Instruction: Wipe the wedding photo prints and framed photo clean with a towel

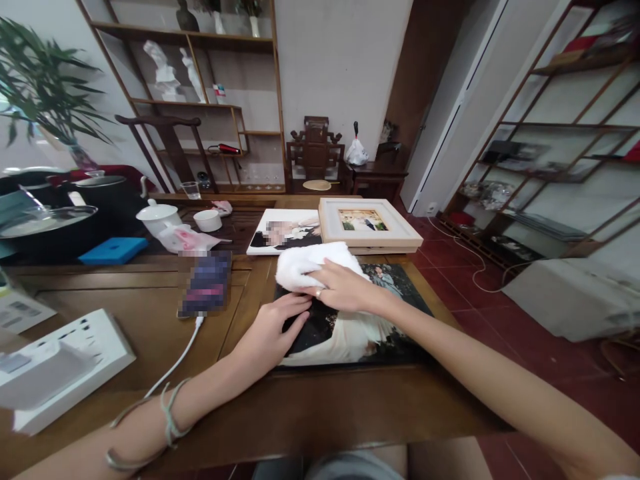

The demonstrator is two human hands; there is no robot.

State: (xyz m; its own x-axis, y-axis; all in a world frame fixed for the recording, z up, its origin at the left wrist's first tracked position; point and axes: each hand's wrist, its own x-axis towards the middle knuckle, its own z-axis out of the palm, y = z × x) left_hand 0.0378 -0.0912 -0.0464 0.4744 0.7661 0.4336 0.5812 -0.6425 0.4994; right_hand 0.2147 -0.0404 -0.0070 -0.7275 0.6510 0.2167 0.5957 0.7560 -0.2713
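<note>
A large dark photo print (350,333) lies flat on the wooden table (310,413) in front of me. My left hand (273,330) rests flat on the print's left edge with its fingers stretched out. My right hand (340,287) presses a white cloth (307,261) onto the print's upper left part, fingers curled over the cloth.
Behind the print lie another photo print (285,230) and a light wooden picture frame (367,227). A phone (206,283) with a white cable lies to the left. White boxes (60,367), a blue pad (114,250), a teapot (159,217) and pots stand further left.
</note>
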